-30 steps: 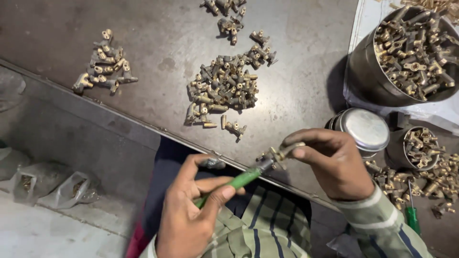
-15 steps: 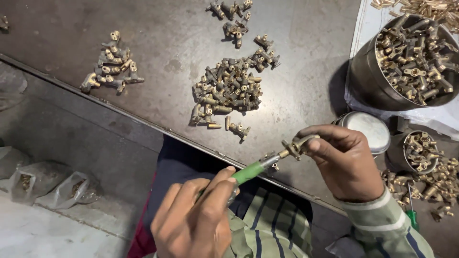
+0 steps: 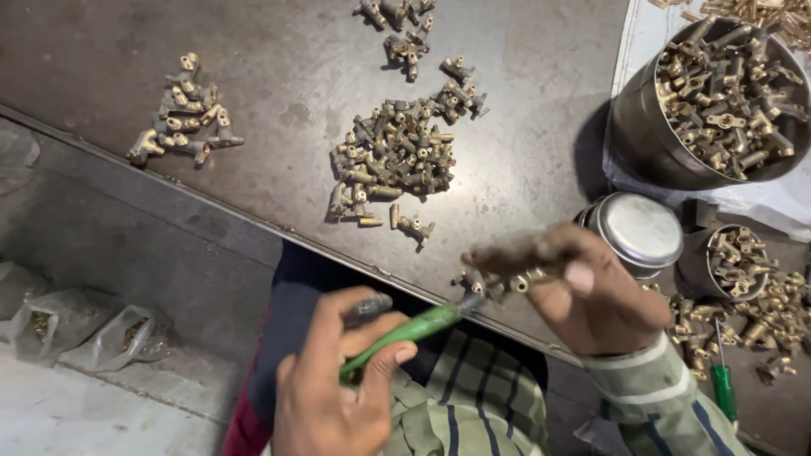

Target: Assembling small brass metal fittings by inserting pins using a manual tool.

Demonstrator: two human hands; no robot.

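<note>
My left hand grips a green-handled screwdriver near the table's front edge. The screwdriver's tip meets a small brass fitting pinched in the fingers of my right hand. Just beyond my hands a loose heap of the same brass fittings lies on the dark metal table. A smaller heap of fittings sits at the far left, and another small cluster lies at the top.
A big round metal tub full of brass fittings stands at the right. Below it are a lidded tin and a small cup of fittings. Scattered fittings and a second green screwdriver lie at far right. Plastic bags rest on the floor at left.
My right hand with the fitting has shifted slightly right and up. The left hand has turned on the screwdriver handle, its fingers curled tighter.
</note>
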